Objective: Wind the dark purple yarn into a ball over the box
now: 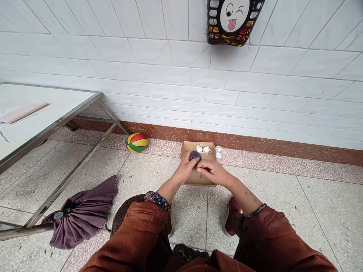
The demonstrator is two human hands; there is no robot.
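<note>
A dark grey-purple ball of yarn (195, 157) rests in my left hand (185, 166), whose fingers and thumb are wrapped round it. Close at its right side is my right hand (214, 172), fingers bent and pinched together; what they hold, perhaps a yarn end, is too small to make out. Both hands are above a shallow cardboard box (198, 181) on the floor. Inside its far end lie two white yarn balls (206, 150) with loose white strands. More small white round things (218, 151) sit just outside the box's right edge.
A metal-framed table (96, 97) stands at the left, with a folded purple umbrella (87, 211) on the floor by its leg. A striped ball (137, 142) lies near the tiled wall (170, 90). Above hangs a black basket (210, 22). My shoes (233, 217) flank the box's near side.
</note>
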